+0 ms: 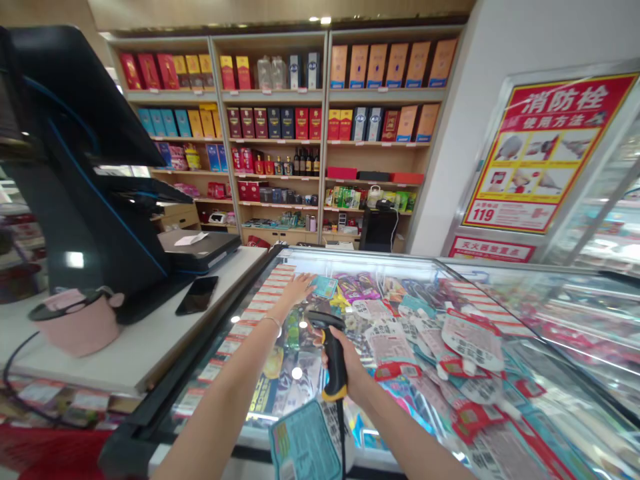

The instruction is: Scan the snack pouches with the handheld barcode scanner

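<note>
A: Step in hand?

B: Barcode scanning of bagged goods, judging by the pose. Right hand [351, 365] just below frame centre, wrapped firmly round a black-and-yellow barcode scanner [336, 363]; nose angled toward upper left.

A: And the left?

B: Left hand [299, 289] left of centre, palm down, fingers wide and loosely spread, nothing gripped. Fingertips by a small teal packet [325, 287] near mid-frame. Perhaps touching, perhaps just short; too soft to tell.

A: Other stock?

B: Spouted white-and-red pouches [473, 339] heaped at right of frame, on the glass top of a chest freezer [133, 430]. Larger teal pouch [305, 443] at bottom centre, below the scanner.

A: Next move, as judged?

B: Calls for a packet pressed flat, code face clear, scanner nose squared to the code.

A: Hidden or cut off?

B: Scanner trigger, under the right fingers. Lower end of the teal pouch, beyond the bottom edge. Same for the scanner cable [342, 433]. Checkout terminal [85, 100] at upper left, cropped, display unreadable. Goods under the glass, muddled by glare and blur.
</note>
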Tool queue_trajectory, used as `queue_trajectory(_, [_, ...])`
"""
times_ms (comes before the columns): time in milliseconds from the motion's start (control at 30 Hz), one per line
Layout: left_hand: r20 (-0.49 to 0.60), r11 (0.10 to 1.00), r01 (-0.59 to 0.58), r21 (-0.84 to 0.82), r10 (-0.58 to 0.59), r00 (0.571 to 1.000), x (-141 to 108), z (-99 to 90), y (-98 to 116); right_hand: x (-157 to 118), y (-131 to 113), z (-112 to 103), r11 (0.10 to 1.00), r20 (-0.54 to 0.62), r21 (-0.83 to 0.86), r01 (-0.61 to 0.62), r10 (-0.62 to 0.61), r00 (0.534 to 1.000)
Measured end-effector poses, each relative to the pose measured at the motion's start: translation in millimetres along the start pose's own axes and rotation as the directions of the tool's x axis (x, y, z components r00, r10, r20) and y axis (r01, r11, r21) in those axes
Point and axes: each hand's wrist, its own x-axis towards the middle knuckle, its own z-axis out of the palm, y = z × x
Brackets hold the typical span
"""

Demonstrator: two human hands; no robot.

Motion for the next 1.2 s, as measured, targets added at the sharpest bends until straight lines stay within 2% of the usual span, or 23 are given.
queue_trajectory(167, [-0.030, 0.997, 0.069, 0.045, -0.067, 0.997, -14.5, -8.5, 8.7, -1.5, -1.7, -1.3, 1.000, 0.020, -0.025, -0.017, 0.018, 1.000])
queue_trajectory(300, [-0.038, 0.991, 0.108, 0.081, -0.105, 0.994, -44.7, -22.7, 16.6, -2.7, -2.1, -1.9, 1.000, 0.017, -0.010, -0.025, 0.025, 1.000])
queue_trajectory(433, [0.009, 0.967, 0.224, 0.119, -0.226, 0.974, -76.4, -42.4, 23.0, -6.3, -2.7, -2.5, 0.999, 0.025, -0.026, -0.046, 0.047, 0.999])
queue_trajectory(500, [-0.003, 0.939, 0.320, 0.127, -0.322, 0.947, -91.2, -52.6, 22.1, -8.3, -3.5, -1.6, 1.000, 0.035, -0.006, -0.028, 0.028, 0.999])
queue_trajectory(567, [-0.071, 0.895, 0.416, 0.159, -0.410, 0.909, -104.8, -60.5, 18.4, -9.5, -3.8, -0.6, 1.000, 0.037, 0.009, -0.027, 0.026, 0.999])
queue_trajectory(667, [-0.212, 0.791, 0.579, 0.196, -0.543, 0.813, -119.5, -64.5, 10.9, -9.2, -3.3, -0.4, 0.999, 0.032, 0.007, -0.042, 0.041, 0.999])
queue_trajectory(700, [-0.225, 0.757, 0.623, 0.195, -0.584, 0.780, -122.2, -63.7, 8.3, -8.7, -3.0, -0.7, 0.999, 0.033, 0.004, -0.044, 0.044, 0.998])
queue_trajectory(767, [-0.172, 0.721, 0.671, 0.172, -0.649, 0.741, -124.6, -60.6, 2.5, -7.9, -2.5, -1.6, 0.999, 0.040, 0.000, -0.043, 0.043, 0.998])
queue_trajectory(867, [0.006, 0.757, 0.652, 0.048, -0.653, 0.757, -125.1, -56.6, -8.0, -8.0, -2.1, -2.4, 0.999, 0.034, -0.013, -0.051, 0.051, 0.998])
queue_trajectory(933, [0.107, 0.777, 0.618, -0.119, -0.609, 0.786, -126.5, -56.7, -14.8, -9.3, -2.1, -2.4, 0.998, 0.023, -0.027, -0.056, 0.057, 0.998])
queue_trajectory(1000, [0.149, 0.760, 0.554, -0.341, -0.538, 0.830, -128.6, -59.0, -19.3, -11.1, -2.2, -2.1, 0.999, 0.027, -0.029, -0.044, 0.045, 0.999])
queue_trajectory(1067, [0.097, 0.695, 0.461, -0.551, -0.496, 0.863, -129.6, -62.3, -20.2, -13.0, -2.5, -1.7, 0.999, 0.053, -0.030, -0.025, 0.026, 0.998])
queue_trajectory(1100, [0.039, 0.657, 0.412, -0.631, -0.504, 0.863, -129.4, -63.7, -19.2, -13.9, -2.9, -1.4, 0.999, 0.068, -0.033, -0.013, 0.015, 0.998])
queue_trajectory(1200, [-0.138, 0.589, 0.288, -0.755, -0.572, 0.809, -126.4, -65.3, -11.6, -16.7, -4.6, 0.1, 0.997, 0.095, -0.056, 0.052, -0.047, 0.994])
